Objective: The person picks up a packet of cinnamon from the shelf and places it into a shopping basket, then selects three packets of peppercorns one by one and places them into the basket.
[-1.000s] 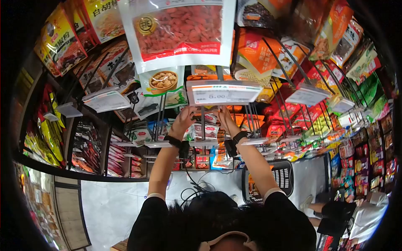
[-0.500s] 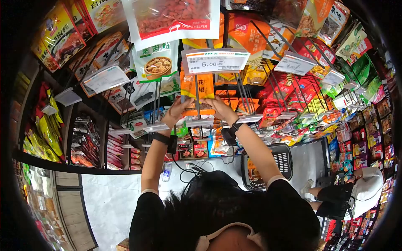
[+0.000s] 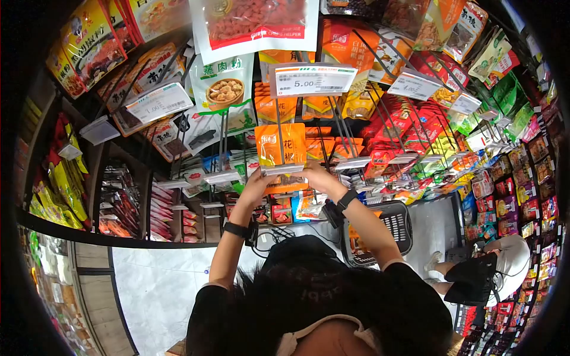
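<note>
The left hand (image 3: 255,187) and right hand (image 3: 320,180) hold an orange packet (image 3: 281,143) by its lower corners, fingers narrowed on its edges; how firmly, I cannot tell. It stands upright between them, about equally near both, its long axis rising beyond the fingers. A label strip (image 3: 284,170) crosses between the hands; a basket (image 3: 396,225) lies below the right hand.

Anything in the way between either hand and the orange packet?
Nothing visible: the left hand and right hand hold the orange packet by its lower sides. In this view, a pale label strip crosses the packet's lower front, between the hands.
</note>
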Motion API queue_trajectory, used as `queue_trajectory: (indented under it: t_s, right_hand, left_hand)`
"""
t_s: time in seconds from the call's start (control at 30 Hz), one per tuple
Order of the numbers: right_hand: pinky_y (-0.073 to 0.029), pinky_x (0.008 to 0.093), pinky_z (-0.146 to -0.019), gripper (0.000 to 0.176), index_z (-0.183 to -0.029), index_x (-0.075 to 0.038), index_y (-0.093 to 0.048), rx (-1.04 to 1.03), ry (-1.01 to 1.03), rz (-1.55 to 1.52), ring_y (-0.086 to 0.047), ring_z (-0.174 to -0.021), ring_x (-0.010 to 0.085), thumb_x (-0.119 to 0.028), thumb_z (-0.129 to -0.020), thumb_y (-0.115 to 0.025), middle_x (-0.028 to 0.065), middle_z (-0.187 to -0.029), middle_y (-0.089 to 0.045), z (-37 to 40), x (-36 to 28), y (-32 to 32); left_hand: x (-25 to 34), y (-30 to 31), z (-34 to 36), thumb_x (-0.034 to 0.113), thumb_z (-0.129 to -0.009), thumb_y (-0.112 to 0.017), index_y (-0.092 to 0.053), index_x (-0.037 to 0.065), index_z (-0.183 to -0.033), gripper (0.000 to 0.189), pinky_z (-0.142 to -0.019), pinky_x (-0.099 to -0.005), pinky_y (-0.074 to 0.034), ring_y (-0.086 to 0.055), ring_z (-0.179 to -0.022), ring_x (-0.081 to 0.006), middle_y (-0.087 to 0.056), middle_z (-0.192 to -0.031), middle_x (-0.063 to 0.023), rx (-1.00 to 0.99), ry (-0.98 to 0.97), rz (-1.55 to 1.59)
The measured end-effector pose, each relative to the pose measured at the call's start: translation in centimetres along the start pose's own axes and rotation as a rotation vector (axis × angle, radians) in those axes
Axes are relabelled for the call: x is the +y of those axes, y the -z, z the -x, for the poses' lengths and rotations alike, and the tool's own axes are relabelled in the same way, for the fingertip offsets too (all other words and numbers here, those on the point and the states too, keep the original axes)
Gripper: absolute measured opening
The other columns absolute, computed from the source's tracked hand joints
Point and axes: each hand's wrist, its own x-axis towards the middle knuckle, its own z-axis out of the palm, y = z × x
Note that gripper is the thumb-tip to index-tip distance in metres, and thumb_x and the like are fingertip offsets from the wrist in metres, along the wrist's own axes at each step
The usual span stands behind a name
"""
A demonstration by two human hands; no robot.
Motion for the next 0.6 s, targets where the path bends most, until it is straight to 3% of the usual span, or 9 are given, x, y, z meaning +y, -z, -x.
queue_trajectory:
  t_s: [0.43,0.6]
  right_hand:
    - [-0.043,0.0238,-0.078,0.028,-0.106,-0.001,-0.057,0.058,-0.005,0.189,-0.054,-0.088,0.0086,-0.013,-0.081,-0.062,0.0017,-0.099,-0.06,6.4,0.0,-4.5]
    - [-0.044,0.0234,-0.076,0.027,-0.106,-0.002,-0.058,0.028,0.006,0.257,-0.055,-0.087,0.0077,-0.014,-0.082,-0.061,0.002,-0.098,-0.061,8.6,0.1,-5.5]
  left_hand:
    - [1.1,-2.0,7.0,0.012,-0.087,-0.054,-0.052,0.001,-0.105,0.022,-0.075,-0.0217,-0.043,-0.053,-0.083,-0.007,-0.058,-0.095,-0.0014,-0.065,0.002,-0.076]
    - [1.1,-1.8,9.5,0.016,-0.087,-0.055,-0.056,0.0,-0.099,0.02,-0.067,-0.0207,-0.044,-0.055,-0.073,-0.0059,-0.061,-0.082,-0.0006,-0.083,0.076,-0.23]
